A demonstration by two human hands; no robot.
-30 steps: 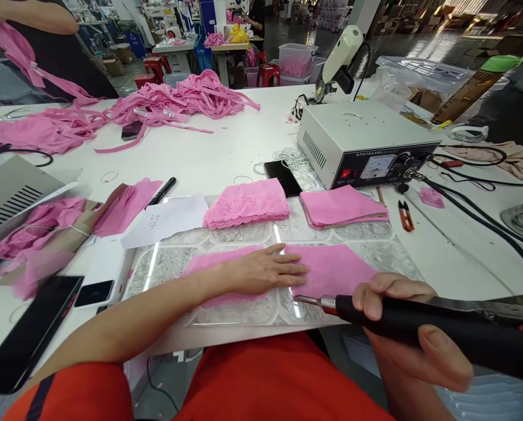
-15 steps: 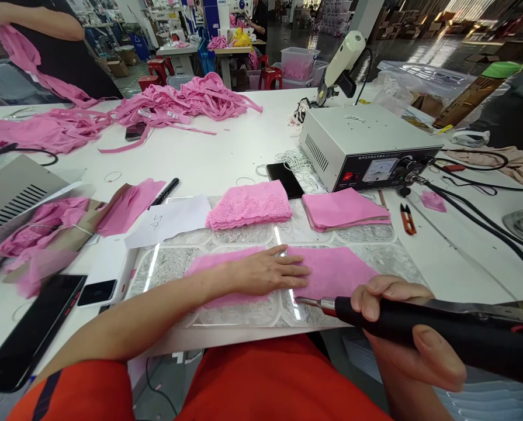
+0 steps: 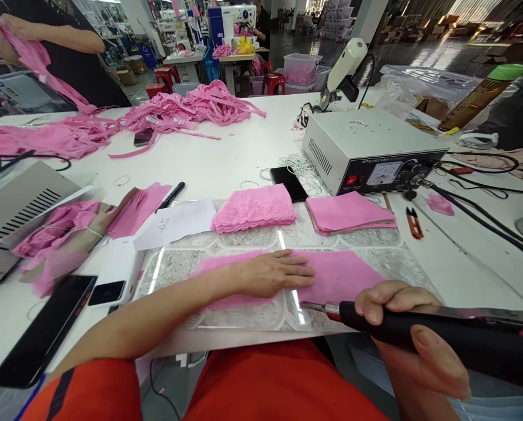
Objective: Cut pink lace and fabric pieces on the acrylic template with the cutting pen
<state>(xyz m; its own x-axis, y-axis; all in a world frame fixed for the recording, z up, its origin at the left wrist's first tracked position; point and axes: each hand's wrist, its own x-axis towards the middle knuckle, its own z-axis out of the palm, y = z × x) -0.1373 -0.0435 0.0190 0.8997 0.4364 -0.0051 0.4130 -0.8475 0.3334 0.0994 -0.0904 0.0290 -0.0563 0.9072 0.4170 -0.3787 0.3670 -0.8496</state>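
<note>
My left hand (image 3: 272, 273) lies flat with its fingers stretched out over thin pink fabric pieces. One piece (image 3: 338, 275) extends to the right of the fingers; another (image 3: 226, 263) shows partly from beneath the hand and forearm. In my right hand (image 3: 412, 327) is a thick black wand-like tool (image 3: 454, 339) with a slim metal tip. That tip points left, close to the near edge of the right piece; whether it touches cannot be told. Behind the pieces sit a folded pink lace stack (image 3: 255, 209) and a stack of plain pink pieces (image 3: 349, 211).
A marbled board (image 3: 243, 318) lies under the fabric. A grey control box (image 3: 375, 140) with cables stands behind right, orange snips (image 3: 414, 223) beside it. Pink garments (image 3: 191, 108) are heaped at the back. A co-worker (image 3: 68, 47) holds pink fabric at back left.
The view has tilted and shifted slightly, so everything sits a little lower and further right. Both hands keep about the same places relative to the fabric.
</note>
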